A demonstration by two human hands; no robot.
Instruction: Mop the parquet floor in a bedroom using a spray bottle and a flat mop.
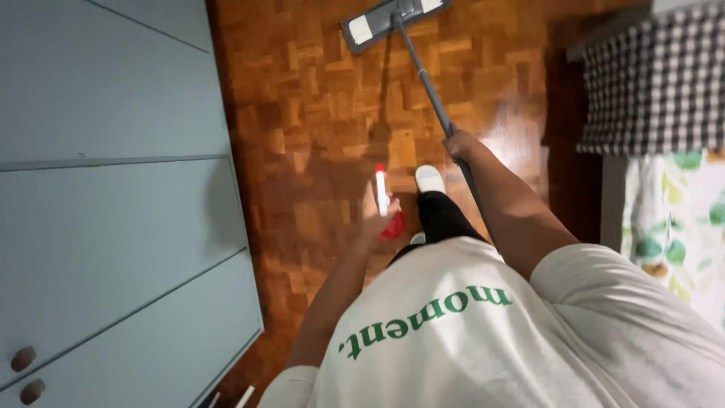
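Head view looks straight down the person's front. Right hand (459, 143) is closed around the grey mop handle (427, 79), wrapped near the handle's upper part; below the grip the pole runs on past the forearm and drops out of sight behind it. Ahead of the grip the pole slants away to the flat mop head (393, 21), which lies flat on the parquet floor (317, 113), well apart from the hand. Holding high on the pole likely gives reach and keeps the pad flat while standing upright. Left hand (375, 215) is closed on a spray bottle (384, 200): white neck with red tip pointing away from the body, red body sitting just under the palm. Exact finger placement on the trigger cannot be told. Nozzle faces the floor patch between the two grips and the mop head, probably so wetted area falls in the pad's path. Just beside the bottle, toward the right hand, one foot in a white slipper (430, 180) and a black trouser leg (442, 215). Outboard of the left hand: grey-blue cabinet (113, 189) with round knobs. Outboard of the right hand: chequered cloth (657, 83) and a leaf-print fabric (672, 227).
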